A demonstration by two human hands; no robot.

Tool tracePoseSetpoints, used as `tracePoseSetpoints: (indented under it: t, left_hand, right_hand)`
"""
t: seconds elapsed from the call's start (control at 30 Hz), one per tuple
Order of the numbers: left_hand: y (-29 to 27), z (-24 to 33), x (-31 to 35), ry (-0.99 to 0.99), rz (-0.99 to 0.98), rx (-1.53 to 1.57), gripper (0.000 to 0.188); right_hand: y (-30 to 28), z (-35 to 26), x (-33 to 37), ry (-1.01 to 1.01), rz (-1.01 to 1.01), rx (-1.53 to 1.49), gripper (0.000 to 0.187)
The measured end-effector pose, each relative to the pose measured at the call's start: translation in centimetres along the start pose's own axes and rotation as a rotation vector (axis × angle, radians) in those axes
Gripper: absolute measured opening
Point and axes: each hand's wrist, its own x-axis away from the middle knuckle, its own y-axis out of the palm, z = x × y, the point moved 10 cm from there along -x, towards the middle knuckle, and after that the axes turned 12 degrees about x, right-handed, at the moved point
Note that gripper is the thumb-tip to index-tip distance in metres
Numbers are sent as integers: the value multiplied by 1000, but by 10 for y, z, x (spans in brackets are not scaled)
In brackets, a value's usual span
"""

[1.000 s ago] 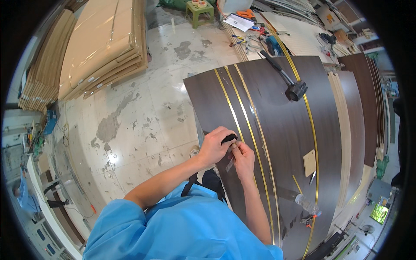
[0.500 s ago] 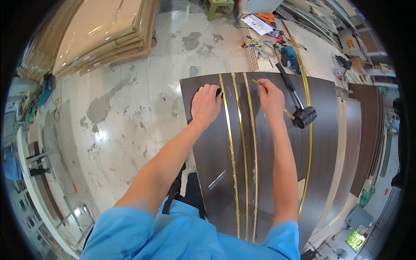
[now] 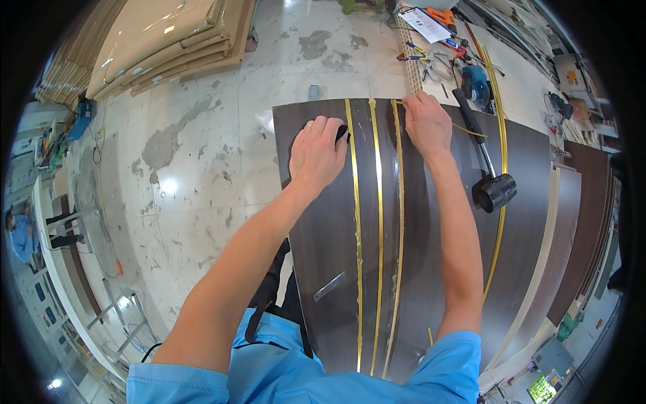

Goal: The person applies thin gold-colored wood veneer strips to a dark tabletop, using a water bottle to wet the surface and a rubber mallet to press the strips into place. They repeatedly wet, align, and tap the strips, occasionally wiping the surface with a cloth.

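Note:
A dark brown board (image 3: 457, 269) lies before me, with several long narrow lines running along it. Two show shiny gold strips (image 3: 378, 175); the rightmost is a rough, pale-edged groove (image 3: 401, 202). My right hand (image 3: 428, 124) is closed at the far end of that groove, pinching a thin gold strip (image 3: 475, 132) whose loose part sticks out to its right. My left hand (image 3: 317, 151) rests on the board left of the lines, its fingers closed round a small black object (image 3: 342, 132), mostly hidden. A short flat metal piece (image 3: 329, 286) lies nearer me.
A black-headed rubber mallet (image 3: 494, 192) lies on the board's right side, beside long loose gold strips (image 3: 503, 135). Beyond the far edge are pliers (image 3: 416, 52), a blue power tool (image 3: 476, 86) and a paper sheet (image 3: 425, 25). Wrapped brown sheets (image 3: 182, 54) are stacked far left.
My right hand has moved toward the board's far edge, bringing the gold strip's end to the far end of the rightmost groove. My left hand still grips the black object. The view has shifted slightly.

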Motion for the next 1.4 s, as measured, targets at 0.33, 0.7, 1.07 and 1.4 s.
tracePoseSetpoints:
  t: [0.33,0.7,1.07,1.4]
  left_hand:
    - [0,-4,1,-40,1,14,17]
    - [0,-6,2,-36,-4,11,22]
    - [1,-8,1,-45,-14,15,22]
    - [6,-11,1,-70,-47,5,25]
  right_hand:
    - [0,-18,-11,-76,-20,207,8]
    - [7,-21,-10,95,-242,216,9]
    - [5,-15,2,156,-309,151,14]
    - [-3,-15,22,176,-344,120,11]
